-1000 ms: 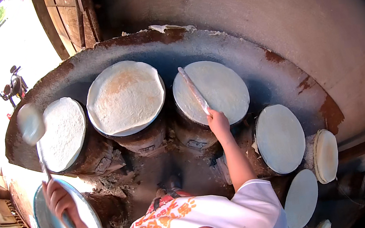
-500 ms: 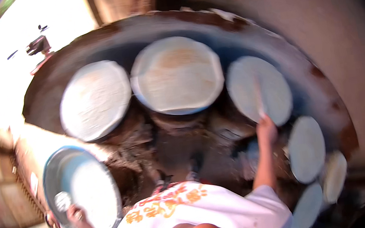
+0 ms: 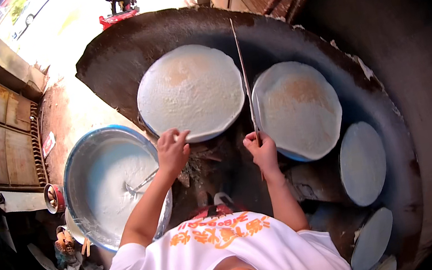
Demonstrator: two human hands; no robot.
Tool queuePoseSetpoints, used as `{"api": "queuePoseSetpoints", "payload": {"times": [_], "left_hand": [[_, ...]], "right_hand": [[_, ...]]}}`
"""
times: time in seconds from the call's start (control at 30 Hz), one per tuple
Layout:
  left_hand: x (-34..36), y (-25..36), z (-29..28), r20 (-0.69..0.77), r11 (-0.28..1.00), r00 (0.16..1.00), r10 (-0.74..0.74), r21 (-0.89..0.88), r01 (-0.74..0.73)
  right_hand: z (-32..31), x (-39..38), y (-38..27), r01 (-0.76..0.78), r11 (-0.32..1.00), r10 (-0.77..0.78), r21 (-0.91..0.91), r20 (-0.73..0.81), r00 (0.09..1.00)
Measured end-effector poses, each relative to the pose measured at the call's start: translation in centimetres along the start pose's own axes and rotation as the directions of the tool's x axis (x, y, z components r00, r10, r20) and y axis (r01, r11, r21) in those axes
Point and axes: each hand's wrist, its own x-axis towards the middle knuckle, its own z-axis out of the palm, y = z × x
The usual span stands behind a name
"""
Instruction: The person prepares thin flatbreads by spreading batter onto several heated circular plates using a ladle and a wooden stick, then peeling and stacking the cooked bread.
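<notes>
My left hand [image 3: 173, 155] reaches the front rim of the round flatbread [image 3: 190, 91] on the middle-left griddle, fingers bent and apart, fingertips touching or just over the edge. My right hand [image 3: 260, 153] grips a long thin stick [image 3: 240, 60], pointing away from me between two griddles. A second flatbread [image 3: 298, 109], browned at the centre, covers the griddle to its right, its rim slightly raised. At lower left, a wide blue-rimmed basin [image 3: 79, 165] holds white batter, with a metal ladle [image 3: 140, 185] resting in it, partly behind my left forearm.
Paler round griddles [image 3: 362, 164] curve down the right side inside a rusty metal surround [image 3: 108, 59]. Wooden panels [image 3: 2, 143] stand at left, above a small red container [image 3: 55, 198] and assorted clutter. A red scooter [image 3: 118, 10] stands outside in sunlight.
My view has swung left along the griddles. My left hand has let go of the ladle and moved up to the flatbread. The wide scraper in my right hand now shows as a thin line.
</notes>
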Motion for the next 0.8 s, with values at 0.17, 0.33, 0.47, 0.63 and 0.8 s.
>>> {"api": "queuePoseSetpoints", "payload": {"times": [0.17, 0.33, 0.47, 0.63, 0.8], "left_hand": [[2.4, -2.5, 2.5, 0.038, 0.98, 0.979, 0.199, -0.037, -0.197], [5.2, -2.8, 1.6, -0.056, 0.94, 0.947, 0.316, -0.119, -0.321], [7.6, -3.5, -0.3, -0.139, 0.946, 0.953, 0.27, -0.144, -0.29], [11.8, -4.0, -3.0, -0.212, 0.932, 0.927, 0.308, -0.126, -0.339], [17.7, -2.6, -8.6, -0.219, 0.872, 0.854, 0.472, -0.026, -0.489]], "right_hand": [[0.3, 2.3, 0.6, -0.102, 0.99, 0.099, 0.099, 0.032, 0.995], [-0.3, 4.4, 1.8, -0.089, 0.981, 0.087, 0.174, 0.017, 0.996], [0.4, 5.9, 0.2, -0.115, 0.977, 0.118, 0.177, -0.005, 0.993], [3.5, 9.6, -3.5, -0.212, 0.925, 0.214, 0.316, 0.029, 0.976], [3.7, 14.5, -8.4, -0.242, 0.835, 0.266, 0.495, 0.023, 0.964]]}}
